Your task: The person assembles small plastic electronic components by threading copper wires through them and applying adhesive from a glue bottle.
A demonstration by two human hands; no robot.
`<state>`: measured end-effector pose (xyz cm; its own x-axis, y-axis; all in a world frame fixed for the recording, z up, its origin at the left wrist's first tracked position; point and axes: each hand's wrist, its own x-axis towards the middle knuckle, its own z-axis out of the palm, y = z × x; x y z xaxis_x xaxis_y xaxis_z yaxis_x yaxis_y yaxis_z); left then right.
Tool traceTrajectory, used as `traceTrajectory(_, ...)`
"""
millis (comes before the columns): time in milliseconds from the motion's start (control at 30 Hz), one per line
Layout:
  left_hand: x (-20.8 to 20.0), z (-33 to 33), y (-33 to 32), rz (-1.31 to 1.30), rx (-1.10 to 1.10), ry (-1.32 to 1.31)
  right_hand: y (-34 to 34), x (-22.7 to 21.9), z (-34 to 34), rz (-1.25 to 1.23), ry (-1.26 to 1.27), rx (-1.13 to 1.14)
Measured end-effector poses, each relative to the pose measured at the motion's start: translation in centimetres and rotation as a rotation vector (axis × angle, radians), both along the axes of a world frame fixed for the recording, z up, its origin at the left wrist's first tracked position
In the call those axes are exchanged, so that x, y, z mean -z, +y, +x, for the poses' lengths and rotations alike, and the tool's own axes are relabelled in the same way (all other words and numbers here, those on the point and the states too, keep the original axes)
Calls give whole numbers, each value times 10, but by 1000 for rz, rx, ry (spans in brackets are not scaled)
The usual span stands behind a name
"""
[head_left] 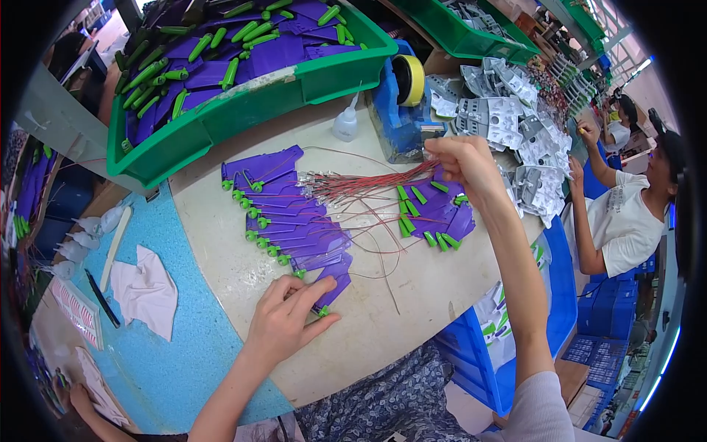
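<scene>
A row of flat purple plastic parts with green round ends [294, 221] lies overlapping on the pale worktable [398, 287]. My left hand [289, 318] rests at the near end of that row. Its fingers are stretched over the nearest purple part [340, 286], thumb apart on the near side. A bundle of thin red wires [368, 183] with pale ends lies across the row's far part. My right hand [471, 166] is raised at the bundle's right end, thumb and fingertips pinched on the wires; how many they hold is hidden. Below it lies a second group of purple parts with green ends [456, 217].
A green bin [243, 110] of purple and green parts stands at the back left. Beside a white squeeze bottle [345, 125] is a blue tape dispenser [398, 132]. Grey plastic housings [501, 110] are heaped at right, above a blue crate [482, 368]. A co-worker [618, 214] sits beyond.
</scene>
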<state>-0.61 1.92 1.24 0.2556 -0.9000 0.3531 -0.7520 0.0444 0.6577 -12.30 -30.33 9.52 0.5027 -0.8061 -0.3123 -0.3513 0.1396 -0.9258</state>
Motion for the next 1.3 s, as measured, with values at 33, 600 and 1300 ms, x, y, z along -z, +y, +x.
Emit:
traceTrajectory(33, -1, 0, -1, -2, 6, -5, -1, -3, 0, -176, 146, -59)
traceTrajectory(600, -1, 3, 1, 43, 10, 101, 188, 47, -40, 307, -42, -591)
traceTrajectory(1300, 3, -23, 9, 17, -165, 7, 151, 29, 15, -490, 186, -789)
